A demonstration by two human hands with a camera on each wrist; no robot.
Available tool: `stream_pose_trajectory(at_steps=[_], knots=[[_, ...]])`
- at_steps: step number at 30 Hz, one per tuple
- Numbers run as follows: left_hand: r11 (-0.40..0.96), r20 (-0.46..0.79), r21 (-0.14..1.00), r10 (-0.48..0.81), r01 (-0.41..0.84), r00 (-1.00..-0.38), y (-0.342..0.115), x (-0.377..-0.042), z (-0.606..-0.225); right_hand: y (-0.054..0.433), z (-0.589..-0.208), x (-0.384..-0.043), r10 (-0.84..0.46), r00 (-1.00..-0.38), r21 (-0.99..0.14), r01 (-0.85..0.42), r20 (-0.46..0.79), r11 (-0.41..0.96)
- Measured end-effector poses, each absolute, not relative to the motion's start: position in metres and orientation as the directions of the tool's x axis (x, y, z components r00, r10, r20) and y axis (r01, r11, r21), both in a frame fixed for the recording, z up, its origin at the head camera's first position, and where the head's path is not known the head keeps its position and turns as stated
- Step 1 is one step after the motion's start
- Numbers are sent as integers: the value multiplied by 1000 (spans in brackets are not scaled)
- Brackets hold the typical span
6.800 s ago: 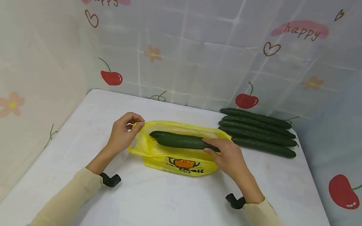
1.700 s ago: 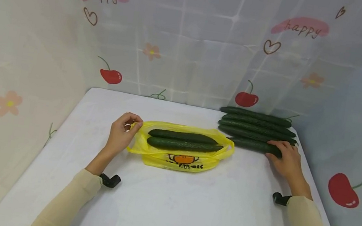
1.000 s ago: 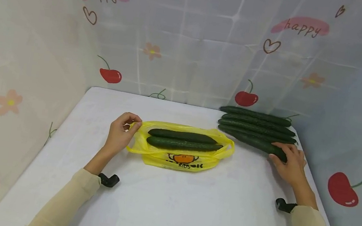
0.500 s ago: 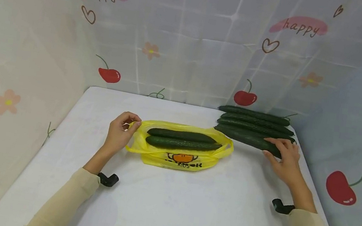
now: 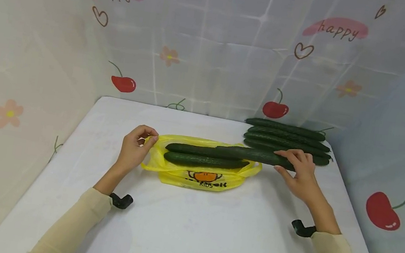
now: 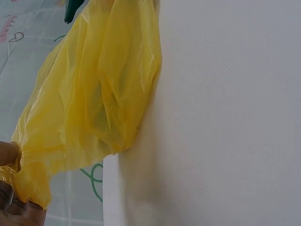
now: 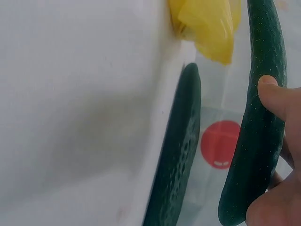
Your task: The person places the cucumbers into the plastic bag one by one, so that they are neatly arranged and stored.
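Note:
My left hand [image 5: 134, 148] pinches the left edge of a yellow plastic bag [image 5: 179, 178], which lies with its mouth spread on the table. Two dark green cucumbers [image 5: 201, 161] lie side by side in the bag. My right hand [image 5: 300, 175] grips the right part of another cucumber [image 5: 253, 155], whose left end is over the bag's mouth. The right wrist view has this held cucumber [image 7: 258, 127] raised off the table, thumb along its side. In the left wrist view the bag [image 6: 103, 84] hangs from the fingers at the lower left.
Several more cucumbers [image 5: 287, 135] lie in a row at the table's back right corner, just behind my right hand. The white table [image 5: 187, 232] meets a printed curtain [image 5: 212, 58] at the back and sides. Black cameras [image 5: 121, 201] sit on both wrists.
Earlier my right hand laid a cucumber in the bag, then took hold of another at the row's front. It has since lifted that one leftward to the bag. My left hand has stayed on the bag.

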State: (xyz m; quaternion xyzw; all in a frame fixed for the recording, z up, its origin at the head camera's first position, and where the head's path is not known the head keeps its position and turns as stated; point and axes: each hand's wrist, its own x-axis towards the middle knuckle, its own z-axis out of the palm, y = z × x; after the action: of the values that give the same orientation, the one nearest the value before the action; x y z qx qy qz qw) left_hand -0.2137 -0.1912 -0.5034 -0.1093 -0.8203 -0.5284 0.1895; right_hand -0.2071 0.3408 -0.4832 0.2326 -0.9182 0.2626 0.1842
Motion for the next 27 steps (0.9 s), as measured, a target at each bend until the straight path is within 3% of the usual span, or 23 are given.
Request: stream_pose_trajectory(at_steps=[16,27], knots=[[408,425,827,-3,387,-905,-191,-220,-499,281,-487,-213,-446,-779,-344,-605,440,718],[421,415,825,0,377,-910,-189,-222,-497,226,-482,-212,-525,-802,-323,-597,286,735]])
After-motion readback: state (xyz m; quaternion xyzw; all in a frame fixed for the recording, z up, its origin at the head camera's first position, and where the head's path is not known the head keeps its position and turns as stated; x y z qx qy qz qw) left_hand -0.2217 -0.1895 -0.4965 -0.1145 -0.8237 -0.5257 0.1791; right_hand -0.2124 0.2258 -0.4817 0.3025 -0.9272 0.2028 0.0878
